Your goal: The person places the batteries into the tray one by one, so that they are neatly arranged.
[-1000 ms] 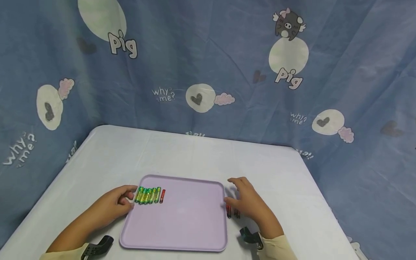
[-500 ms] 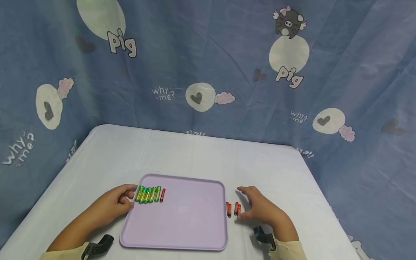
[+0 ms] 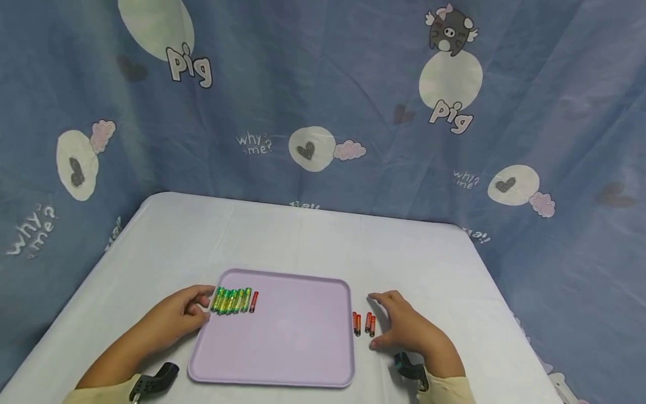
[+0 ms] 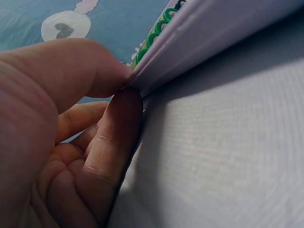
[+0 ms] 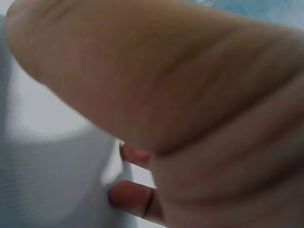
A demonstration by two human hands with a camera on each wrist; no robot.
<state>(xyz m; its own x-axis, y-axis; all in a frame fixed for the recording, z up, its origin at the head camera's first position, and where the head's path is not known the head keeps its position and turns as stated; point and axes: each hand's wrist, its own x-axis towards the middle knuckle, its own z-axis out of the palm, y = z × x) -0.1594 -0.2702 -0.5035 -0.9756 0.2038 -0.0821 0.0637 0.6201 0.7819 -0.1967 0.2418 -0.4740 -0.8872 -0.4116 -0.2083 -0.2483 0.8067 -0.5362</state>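
A shallow lilac tray [image 3: 282, 342] lies on the table. At its upper left, several green-and-yellow batteries [image 3: 232, 301] form a row, with one slimmer red battery [image 3: 254, 302] beside them. My left hand [image 3: 174, 314] holds the tray's left rim; the left wrist view shows thumb and finger right at the tray's edge [image 4: 190, 52], other fingers curled. To the right of the tray, two pairs of red batteries [image 3: 368, 322] lie on the cloth. My right hand [image 3: 404, 325] is just right of them, thumb and fingers spread apart, holding nothing. The right wrist view shows mostly fingers.
White cloth [image 3: 303, 235] covers the table, which reaches back to a blue printed curtain [image 3: 227, 112]. Black camera mounts are strapped to both wrists. A pale object [image 3: 562, 387] sits beyond the table's right edge.
My right hand has moved right and slightly down from the tray's right rim, uncovering the red batteries there. The left hand stays at the tray's rim.
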